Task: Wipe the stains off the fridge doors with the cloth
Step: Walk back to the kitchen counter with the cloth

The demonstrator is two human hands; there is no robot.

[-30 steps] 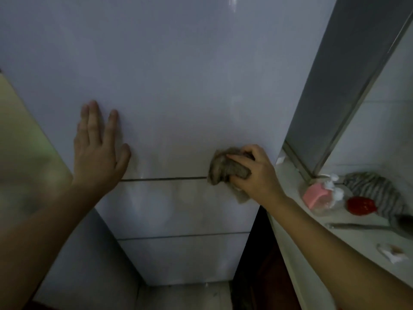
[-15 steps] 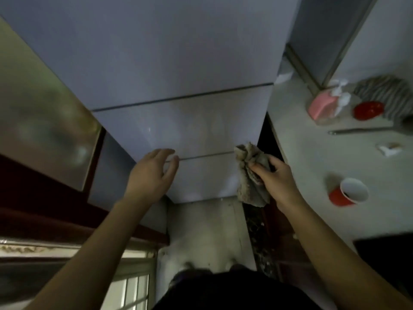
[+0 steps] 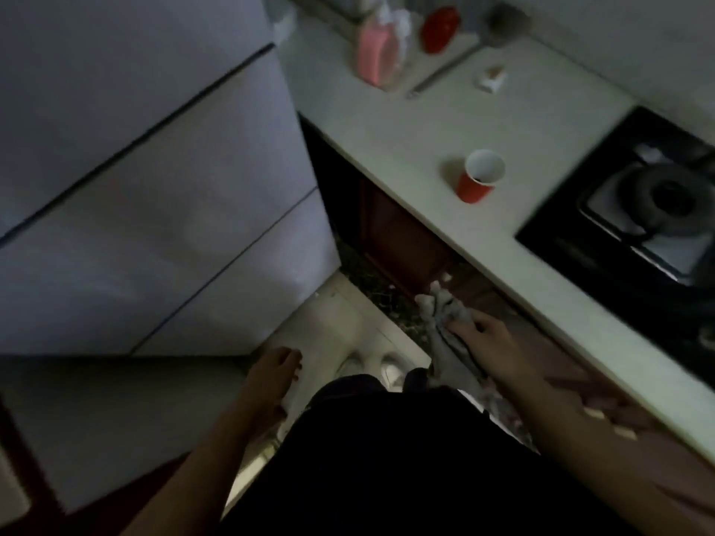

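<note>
View from a head-worn camera looking steeply down in a dim kitchen; the picture is blurred.

At the left stand the pale fridge doors (image 3: 154, 187), split by two dark seams into an upper door and two lower panels. Nothing touches them. In this light and blur, no stains can be made out.

Below the fridge's bottom corner, the left grip (image 3: 272, 375), a bare hand, hangs over the floor (image 3: 332, 319). Its fingers are loosely curled and it holds nothing. Just right of it, light-coloured shoes (image 3: 371, 367) show past the person's dark clothing.

Further right is the cloth (image 3: 445, 323), grey and crumpled, with a tail hanging down. It is well apart from the fridge, in front of the dark cabinet under the front edge of the desk (image 3: 387, 121). The right grip (image 3: 491, 342) is closed around it, fingers curled over the bunched fabric.

On the desk, a pink bottle (image 3: 377, 52) stands at the far edge and a red cup (image 3: 478, 177) near the front edge. A black stove (image 3: 638, 210) fills the right end.

Wiping appears to be paused, with the cloth off the doors. If marks remain, the next move calls for bringing the cloth leftward onto a panel and pressing it flat. The free hand could brace the door.
</note>
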